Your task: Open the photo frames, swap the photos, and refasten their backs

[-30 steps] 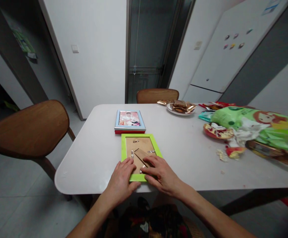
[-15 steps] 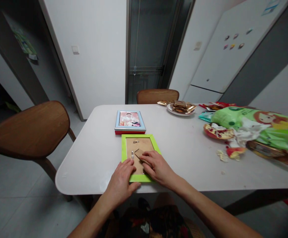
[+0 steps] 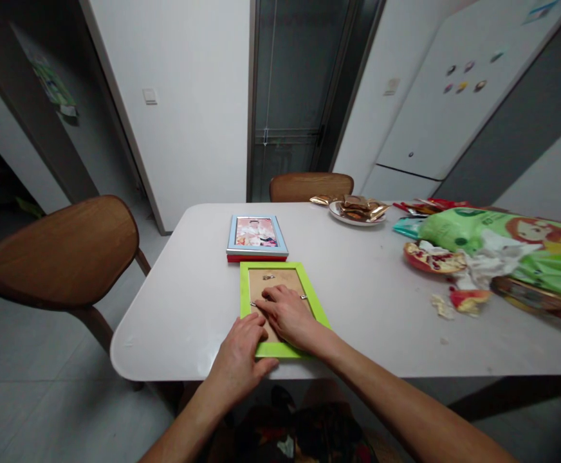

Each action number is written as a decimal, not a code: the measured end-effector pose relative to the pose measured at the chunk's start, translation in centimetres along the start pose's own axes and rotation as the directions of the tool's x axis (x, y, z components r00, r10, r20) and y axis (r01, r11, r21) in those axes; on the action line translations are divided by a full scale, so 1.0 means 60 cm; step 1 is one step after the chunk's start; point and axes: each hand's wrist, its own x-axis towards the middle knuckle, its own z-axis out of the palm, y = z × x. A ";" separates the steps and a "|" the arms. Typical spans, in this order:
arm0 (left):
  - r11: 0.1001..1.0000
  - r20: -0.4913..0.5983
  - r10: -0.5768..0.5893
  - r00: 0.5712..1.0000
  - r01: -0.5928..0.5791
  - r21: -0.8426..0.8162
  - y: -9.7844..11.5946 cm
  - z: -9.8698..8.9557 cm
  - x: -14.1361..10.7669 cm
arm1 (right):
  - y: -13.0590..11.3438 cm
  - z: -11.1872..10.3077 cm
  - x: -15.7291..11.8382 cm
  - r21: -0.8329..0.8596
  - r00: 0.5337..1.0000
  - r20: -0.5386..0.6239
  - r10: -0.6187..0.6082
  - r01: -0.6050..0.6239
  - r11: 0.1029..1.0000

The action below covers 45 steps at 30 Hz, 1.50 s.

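A lime-green photo frame (image 3: 244,289) lies face down at the table's front edge, its brown backing board (image 3: 260,272) upward. My left hand (image 3: 242,344) grips the frame's near left corner, fingers on top and thumb along the front border. Across the middle of the backing lies my right hand (image 3: 285,312), its fingers stretched toward the left border. The foremost fingertip is at a small metal clip (image 3: 253,304). Another metal clip (image 3: 303,297) shows at the right border, and a metal hanger (image 3: 268,277) near the top. My right hand covers much of the board.
Just behind the green frame, a light-blue photo frame (image 3: 257,249) with a picture rests on a red one (image 3: 256,259). Farther right are a plate (image 3: 358,222) of gold-wrapped packets, an opened pomegranate (image 3: 432,260), crumpled tissue and a green bag (image 3: 468,225). Wooden chairs stand left and behind.
My right hand has left the raised, dark-edged flap on the backing and moved to lie flatter, fingers toward the left clip. The flap no longer shows. My left hand keeps its place.
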 end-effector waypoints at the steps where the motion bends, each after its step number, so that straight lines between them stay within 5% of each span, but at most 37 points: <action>1: 1.000 -0.002 0.000 1.000 0.000 -0.002 0.000 0.000 0.000 | 0.000 -0.001 -0.001 -0.010 1.000 0.007 -0.016 0.016 1.000; 8: 1.000 -0.006 -0.009 1.000 0.009 -0.021 0.000 0.000 0.000 | 0.002 -0.005 0.006 0.056 1.000 -0.007 -0.012 0.013 0.998; 13: 1.000 -0.002 -0.010 1.000 0.010 0.002 -0.003 0.002 -0.002 | 0.033 0.001 0.043 0.113 0.965 -0.116 0.234 -0.221 0.969; 20: 1.000 -0.001 -0.028 1.000 0.028 0.003 0.001 0.001 -0.003 | 0.080 0.024 0.102 0.174 0.863 -0.064 0.501 -0.485 0.857; 33: 0.999 -0.009 -0.031 0.999 0.032 0.041 0.005 0.003 -0.001 | 0.100 0.042 0.133 0.135 0.790 -0.117 0.602 -0.588 0.797; 41: 0.998 0.010 -0.045 0.999 0.045 0.035 0.005 0.000 -0.005 | 0.118 -0.009 0.056 0.231 0.817 -0.192 0.543 -0.500 0.835; 45: 0.999 0.007 -0.037 0.999 0.037 0.005 0.008 -0.003 -0.002 | 0.126 -0.019 -0.025 0.526 0.733 -0.149 0.663 -0.509 0.681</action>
